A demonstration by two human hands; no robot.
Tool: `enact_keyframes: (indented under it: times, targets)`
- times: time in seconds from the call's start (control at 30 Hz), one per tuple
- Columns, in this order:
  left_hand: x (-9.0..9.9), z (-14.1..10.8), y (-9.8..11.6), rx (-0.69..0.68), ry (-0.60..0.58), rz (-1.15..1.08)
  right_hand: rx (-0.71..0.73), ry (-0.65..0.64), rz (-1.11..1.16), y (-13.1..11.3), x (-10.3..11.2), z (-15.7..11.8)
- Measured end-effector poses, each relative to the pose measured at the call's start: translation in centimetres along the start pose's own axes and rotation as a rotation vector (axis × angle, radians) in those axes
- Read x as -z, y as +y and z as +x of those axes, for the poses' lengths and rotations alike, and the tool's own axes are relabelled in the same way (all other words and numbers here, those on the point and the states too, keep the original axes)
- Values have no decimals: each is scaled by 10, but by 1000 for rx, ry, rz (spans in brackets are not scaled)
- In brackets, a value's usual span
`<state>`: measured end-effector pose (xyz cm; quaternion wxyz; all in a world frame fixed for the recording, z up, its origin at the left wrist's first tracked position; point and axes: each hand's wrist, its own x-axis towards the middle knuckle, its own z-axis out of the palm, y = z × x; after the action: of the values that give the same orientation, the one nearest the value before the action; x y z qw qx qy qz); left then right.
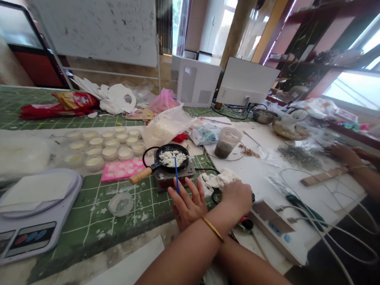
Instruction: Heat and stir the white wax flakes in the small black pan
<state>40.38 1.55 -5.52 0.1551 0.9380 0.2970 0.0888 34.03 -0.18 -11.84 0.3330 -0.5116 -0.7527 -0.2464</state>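
Observation:
My forearms cross, the left one on top with a yellow bangle (pixel 213 230). My right hand (pixel 187 202) is at the lower end of a thin blue stick (pixel 176 175), which it appears to hold, with its other fingers spread. The stick's tip rests in white crumbly pieces (pixel 171 158) in a small black pan (pixel 162 150). A wooden handle (pixel 140 175) juts from this pan, which sits on a small hotplate (pixel 169 180). My left hand (pixel 237 197) is closed beside a crumpled white cloth (pixel 216 179) and a black-and-red object (pixel 246 223); what it grips is hidden.
Several cups of pale wax (pixel 110 153) and a pink mold (pixel 123 169) lie left of the pan. Nearer are a clear lid (pixel 121 204) and a kitchen scale (pixel 64 220). On the right are a power strip (pixel 278 231), cables and another person's hands (pixel 343 153).

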Motion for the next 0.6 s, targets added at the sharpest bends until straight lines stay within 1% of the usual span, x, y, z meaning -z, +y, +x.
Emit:
enact_keyframes:
  times: [0.1,0.17,0.23,0.3,0.37,0.47,0.6]
  targets:
    - [8,6,-15,13,46,-13,3,-23,-41,4,-11,-4]
    - [13,5,-18,-40,77,-11,-2,-53,-58,5,-14,-6]
    - [15,1,-15,-127,78,2,-13,-73,-65,4,-13,-6]
    - [13,-3,-9,-209,49,21,-19,-77,-66,3,-9,-4]
    - [10,-6,-3,-253,15,42,-24,-75,-55,1,-5,-2]
    - [4,-8,3,-254,-9,67,-27,-58,-29,0,0,1]
    - [-1,-6,8,-218,0,89,-26,-71,-13,1,4,4]
